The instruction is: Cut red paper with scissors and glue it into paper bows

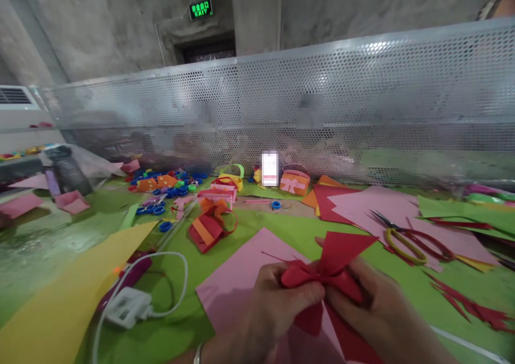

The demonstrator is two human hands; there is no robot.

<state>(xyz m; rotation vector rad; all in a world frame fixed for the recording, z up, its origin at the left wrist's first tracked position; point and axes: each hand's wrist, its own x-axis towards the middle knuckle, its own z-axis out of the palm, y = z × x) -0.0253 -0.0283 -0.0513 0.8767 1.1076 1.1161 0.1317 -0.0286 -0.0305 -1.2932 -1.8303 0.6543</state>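
Observation:
Both my hands meet low in the middle of the view over a pink foam sheet (241, 278). My left hand (277, 299) pinches the middle of a red foam bow (332, 265), fingers closed on its left loop. From the right, my right hand (374, 310) grips the same bow with its fingers wrapped around the pinched centre. One red wing of the bow sticks up above my fingers. More red foam lies under my hands.
Scissors with yellow and red handles (410, 240) lie on pink sheets at the right. A white charger with cable (129, 305) and a yellow sheet (68, 294) sit at the left. Small paper baskets (211, 227), blue tape rings and a perforated metal screen (322, 112) stand behind.

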